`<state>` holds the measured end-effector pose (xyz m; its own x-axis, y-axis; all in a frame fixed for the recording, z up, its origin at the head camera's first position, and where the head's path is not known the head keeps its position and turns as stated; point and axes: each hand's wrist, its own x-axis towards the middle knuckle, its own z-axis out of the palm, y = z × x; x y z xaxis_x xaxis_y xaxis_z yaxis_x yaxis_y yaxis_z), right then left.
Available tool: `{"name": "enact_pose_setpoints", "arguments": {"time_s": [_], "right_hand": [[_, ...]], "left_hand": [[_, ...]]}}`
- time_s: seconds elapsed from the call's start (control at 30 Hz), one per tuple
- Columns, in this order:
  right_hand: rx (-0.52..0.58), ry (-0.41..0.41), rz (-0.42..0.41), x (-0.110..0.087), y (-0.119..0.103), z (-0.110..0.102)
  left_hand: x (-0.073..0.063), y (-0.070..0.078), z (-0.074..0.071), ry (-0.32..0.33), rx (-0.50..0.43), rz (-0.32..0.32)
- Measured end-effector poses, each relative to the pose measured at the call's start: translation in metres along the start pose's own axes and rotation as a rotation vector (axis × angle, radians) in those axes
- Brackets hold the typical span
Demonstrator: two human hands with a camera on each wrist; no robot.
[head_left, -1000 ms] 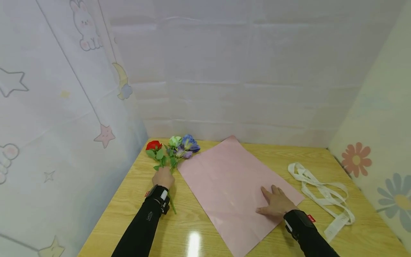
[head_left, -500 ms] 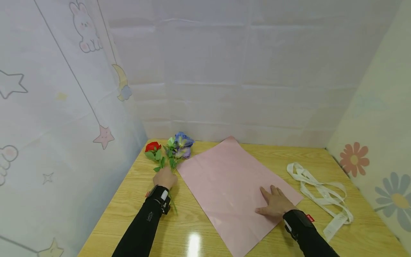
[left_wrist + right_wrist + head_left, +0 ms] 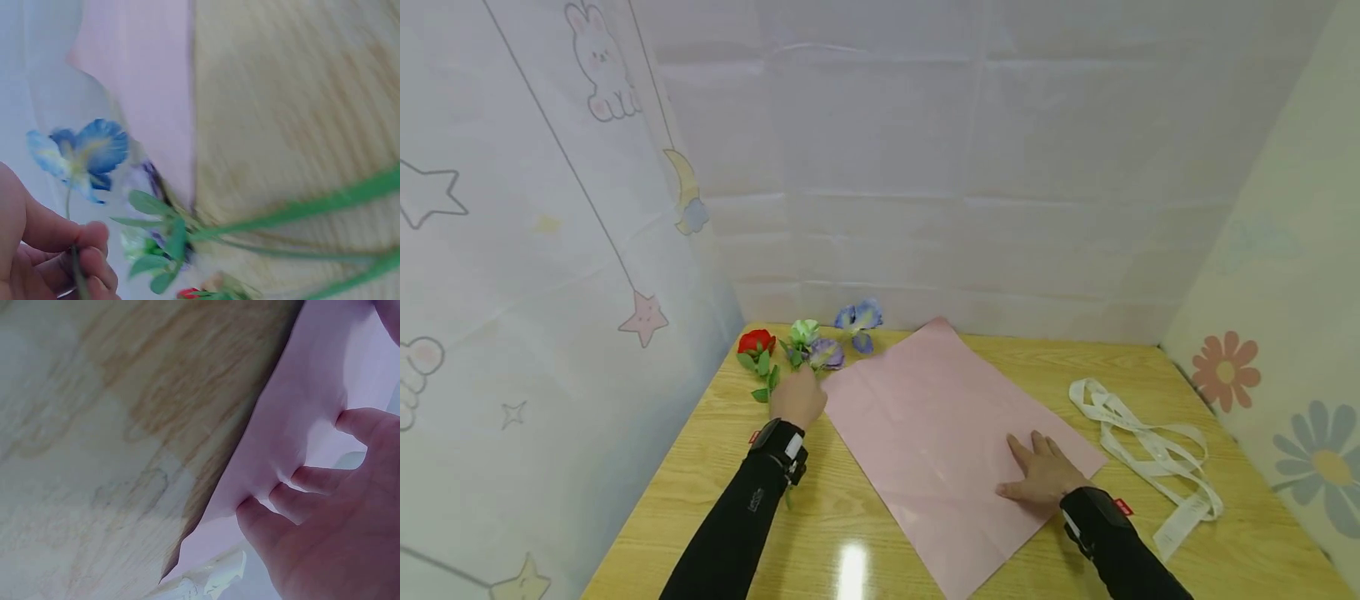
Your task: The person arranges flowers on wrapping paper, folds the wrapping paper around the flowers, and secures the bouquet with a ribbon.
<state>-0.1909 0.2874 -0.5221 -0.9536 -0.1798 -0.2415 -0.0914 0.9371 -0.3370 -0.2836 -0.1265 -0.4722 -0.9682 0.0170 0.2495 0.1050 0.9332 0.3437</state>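
My left hand (image 3: pixel 799 396) pinches the thin stem of a blue flower (image 3: pixel 87 153) between thumb and fingers, above the table. Its pale-centred petals show beyond the hand in the head view. Close by lie a red rose (image 3: pixel 756 342), a whitish-green flower (image 3: pixel 804 332) and a purple flower (image 3: pixel 827 354), their green stems (image 3: pixel 287 212) running across the wood in the left wrist view. With fingers spread, my right hand (image 3: pixel 1047 473) presses its fingertips on a pink sheet of wrapping paper (image 3: pixel 932 417), near the sheet's right corner. Nothing is gripped by that hand.
White ribbon (image 3: pixel 1142 429) lies in loose loops to the right of the paper. The wooden table (image 3: pixel 700 492) meets a pale hanging backdrop (image 3: pixel 880 208) at the back, with printed cloth walls on both sides.
The blue flower has come away from the other flowers, up and to the right. My left hand has moved slightly forward and right; my right hand has stayed on the paper.
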Motion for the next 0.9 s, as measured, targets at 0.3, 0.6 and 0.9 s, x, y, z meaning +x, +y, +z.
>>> {"name": "enact_pose_setpoints", "arguments": {"time_s": [0.3,0.6,0.9], "right_hand": [[0.038,0.008,-0.010,-0.002,0.006,0.001],[0.031,0.003,0.008,-0.002,-0.005,0.005],[0.033,0.010,0.062,-0.006,-0.010,0.000]], "left_hand": [[0.009,0.075,0.015,-0.039,-0.348,-0.015],[-0.007,0.152,0.079,-0.106,-0.491,-0.167],[-0.024,0.174,0.124,-0.212,-0.389,-0.186]]}}
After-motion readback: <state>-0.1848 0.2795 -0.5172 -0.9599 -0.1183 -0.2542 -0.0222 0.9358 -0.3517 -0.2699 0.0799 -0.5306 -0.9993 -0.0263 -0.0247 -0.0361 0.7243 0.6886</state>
